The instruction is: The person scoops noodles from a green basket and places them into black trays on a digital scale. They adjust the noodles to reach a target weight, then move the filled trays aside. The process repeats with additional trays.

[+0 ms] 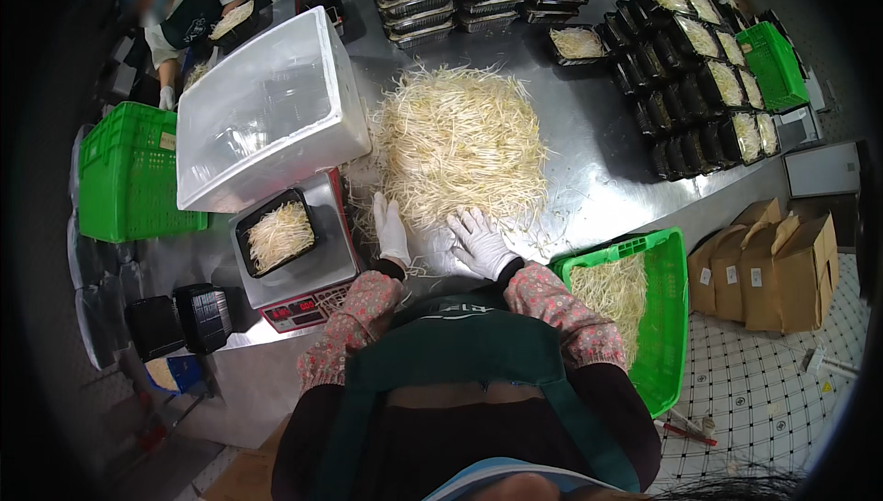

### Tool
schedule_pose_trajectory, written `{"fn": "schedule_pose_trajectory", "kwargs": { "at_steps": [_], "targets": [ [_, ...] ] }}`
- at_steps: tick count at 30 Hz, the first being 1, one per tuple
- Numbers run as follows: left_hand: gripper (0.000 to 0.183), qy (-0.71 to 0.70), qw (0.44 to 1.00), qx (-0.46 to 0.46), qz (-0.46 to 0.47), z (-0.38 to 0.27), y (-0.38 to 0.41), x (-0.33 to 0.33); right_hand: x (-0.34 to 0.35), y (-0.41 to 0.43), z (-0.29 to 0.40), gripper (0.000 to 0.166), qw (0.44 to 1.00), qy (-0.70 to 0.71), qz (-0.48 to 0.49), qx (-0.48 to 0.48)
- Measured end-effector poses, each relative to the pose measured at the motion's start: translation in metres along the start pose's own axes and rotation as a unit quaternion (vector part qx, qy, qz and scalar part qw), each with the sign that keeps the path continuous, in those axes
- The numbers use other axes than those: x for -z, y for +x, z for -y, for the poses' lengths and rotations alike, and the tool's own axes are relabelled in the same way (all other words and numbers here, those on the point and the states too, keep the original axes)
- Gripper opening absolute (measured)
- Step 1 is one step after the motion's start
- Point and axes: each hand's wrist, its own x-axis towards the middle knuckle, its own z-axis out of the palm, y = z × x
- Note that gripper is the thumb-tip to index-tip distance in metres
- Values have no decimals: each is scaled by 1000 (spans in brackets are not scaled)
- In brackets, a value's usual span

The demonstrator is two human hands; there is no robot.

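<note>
A broad pile of bean sprouts lies on the stainless steel table in front of me. My left hand, in a white glove, stands on edge at the pile's near left corner with its fingers straight. My right hand, gloved too, lies palm down against the near edge, fingers spread over the closest sprouts. Neither hand appears to hold anything. To the left, a black plastic tray filled with sprouts rests on a digital scale.
A white foam box stands behind the scale. Empty black trays lie at the near left. Filled trays are stacked at the back and right. Green crates stand left and right. A co-worker holds a tray.
</note>
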Motion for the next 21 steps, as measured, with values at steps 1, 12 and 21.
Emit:
{"fn": "schedule_pose_trajectory", "kwargs": {
  "at_steps": [1,12,21],
  "targets": [
    [61,84,991,-99,12,7,1,9,24,-3,4,65,999,12,31,23],
    [70,614,667,-370,202,19,-1,1,72,23,-38,74,991,-128,26,-25],
    [119,662,615,-374,208,31,-38,37,87,-22,-34,102,987,-148,51,-27]
  ]
}}
